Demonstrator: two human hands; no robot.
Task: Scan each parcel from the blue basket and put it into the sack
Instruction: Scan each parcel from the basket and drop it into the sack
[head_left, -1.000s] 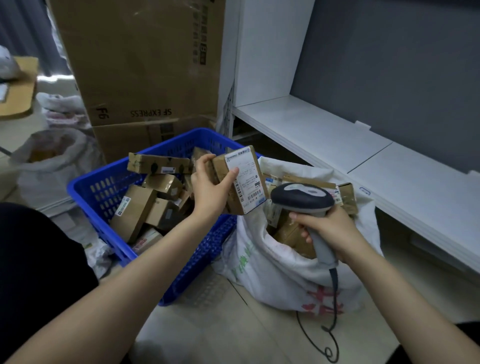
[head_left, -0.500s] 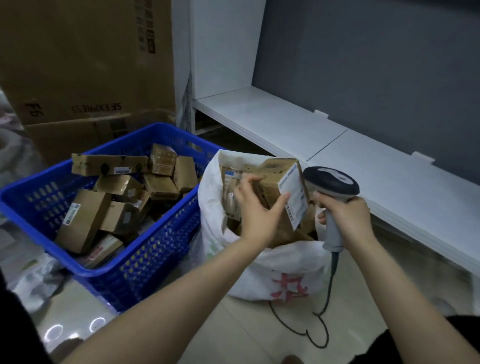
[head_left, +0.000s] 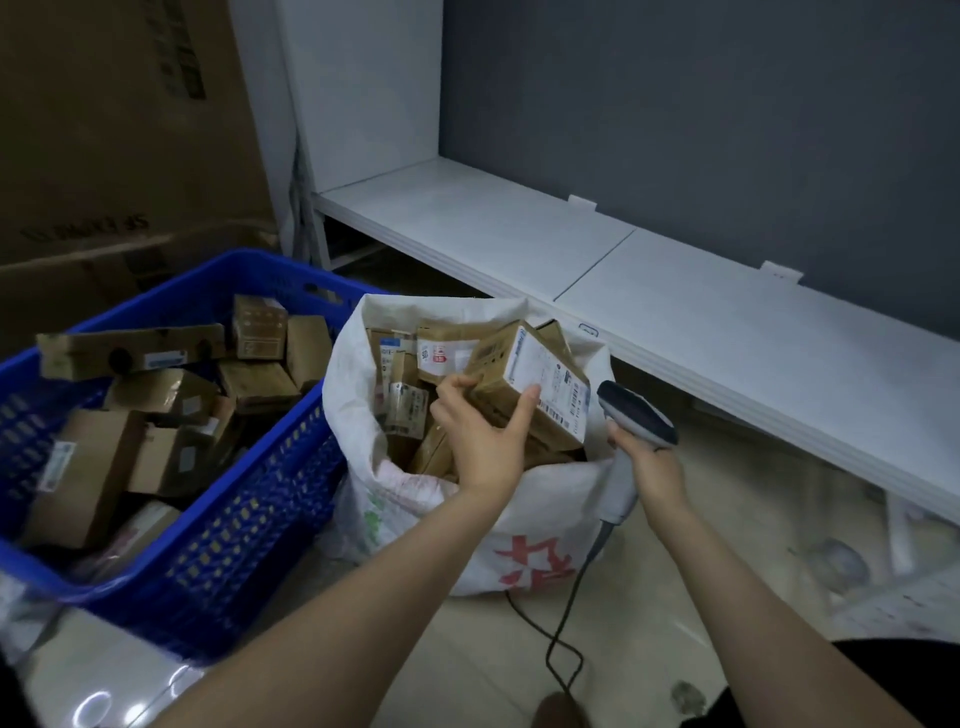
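Observation:
My left hand grips a small brown cardboard parcel with a white shipping label, held tilted inside the open mouth of the white woven sack. The sack stands on the floor with several parcels inside. To the sack's right, my right hand holds a grey and black corded barcode scanner. The blue plastic basket sits left of the sack with several brown parcels in it.
Large cardboard cartons stand behind the basket. A low white shelf runs along the dark grey wall behind and right of the sack. The scanner cable trails over the pale floor between my arms.
My left hand carried the parcel from above the basket rightward and down into the sack's mouth. The scanner hand shifted right and lowered beside the sack. The view swung to the right.

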